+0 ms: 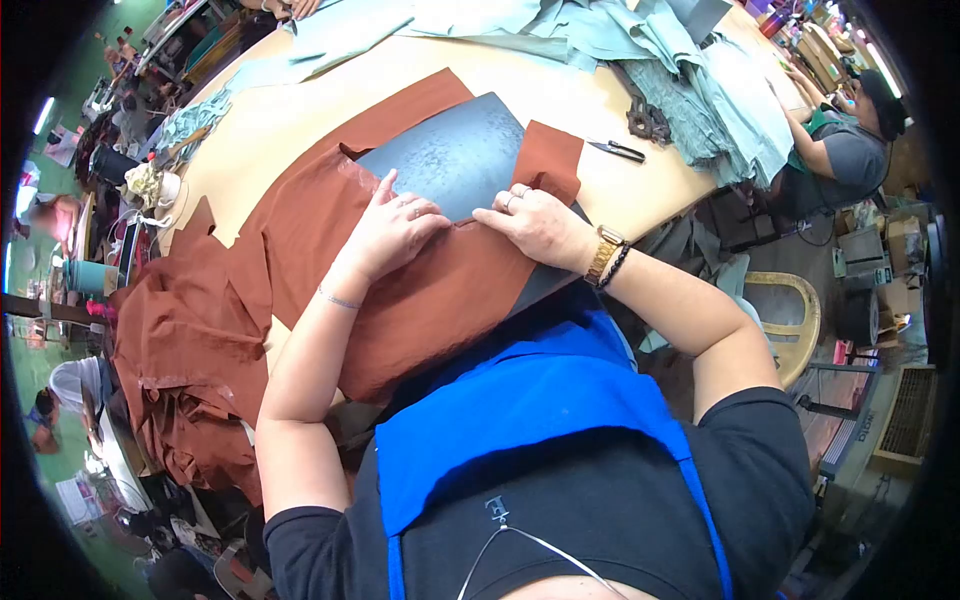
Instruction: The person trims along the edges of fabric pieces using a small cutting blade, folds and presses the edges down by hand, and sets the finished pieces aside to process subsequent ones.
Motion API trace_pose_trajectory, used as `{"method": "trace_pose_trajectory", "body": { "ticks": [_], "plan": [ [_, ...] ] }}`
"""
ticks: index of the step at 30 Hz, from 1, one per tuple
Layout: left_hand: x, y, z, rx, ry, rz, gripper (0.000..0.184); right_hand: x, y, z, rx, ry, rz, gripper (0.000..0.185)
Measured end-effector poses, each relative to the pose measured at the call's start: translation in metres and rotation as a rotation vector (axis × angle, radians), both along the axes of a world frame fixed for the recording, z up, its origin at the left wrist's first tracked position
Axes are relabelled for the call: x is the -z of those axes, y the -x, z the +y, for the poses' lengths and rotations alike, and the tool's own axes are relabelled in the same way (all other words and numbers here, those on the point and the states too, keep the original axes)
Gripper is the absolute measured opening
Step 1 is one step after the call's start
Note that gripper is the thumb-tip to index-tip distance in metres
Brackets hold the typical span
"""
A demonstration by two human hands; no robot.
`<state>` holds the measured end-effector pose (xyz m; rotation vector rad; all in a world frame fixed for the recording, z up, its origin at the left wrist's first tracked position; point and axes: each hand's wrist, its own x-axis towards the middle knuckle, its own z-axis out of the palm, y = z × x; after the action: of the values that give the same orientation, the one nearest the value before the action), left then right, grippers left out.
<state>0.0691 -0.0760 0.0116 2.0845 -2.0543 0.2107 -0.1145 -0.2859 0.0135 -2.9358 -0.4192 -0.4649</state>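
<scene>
A rust-brown piece of fabric (430,310) lies over a dark grey board (455,150) at the table's near edge. My left hand (395,230) is closed on the fabric's upper edge, its fingertips pressed together there. Close beside it, my right hand (545,228) pinches the same edge, fingertips low on the cloth. A narrow gap separates the two hands. The board's bare surface shows just beyond them, and a strip of the fabric stands up to the right of it. Thread snips (618,151) with a black handle rest on the table right of the board.
More rust-brown fabric (185,350) hangs in a heap at the left. Pale green fabric pieces (690,90) lie along the far side of the cream table (630,195). A person (845,140) sits at the right, near a yellowish chair (800,325). Another person's hand (300,8) shows at the top.
</scene>
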Motion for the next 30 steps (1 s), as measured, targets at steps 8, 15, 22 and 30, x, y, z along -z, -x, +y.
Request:
{"method": "trace_pose_trajectory", "body": {
  "ticks": [8,15,22,30],
  "plan": [
    [0.009,-0.006,0.008,-0.046,0.041,-0.007,0.023,-0.005,0.001,0.031,0.103,0.171,-0.002,0.033],
    [0.01,-0.019,0.013,-0.051,0.193,-0.021,0.02,0.002,-0.008,0.047,0.105,0.058,-0.028,0.031],
    [0.015,-0.036,0.016,-0.05,0.301,-0.09,0.019,-0.013,-0.011,0.053,0.145,-0.006,0.123,0.04],
    [0.022,-0.038,0.014,-0.093,0.319,-0.043,0.018,-0.01,-0.025,0.057,0.147,-0.026,0.124,0.053]
  ]
}}
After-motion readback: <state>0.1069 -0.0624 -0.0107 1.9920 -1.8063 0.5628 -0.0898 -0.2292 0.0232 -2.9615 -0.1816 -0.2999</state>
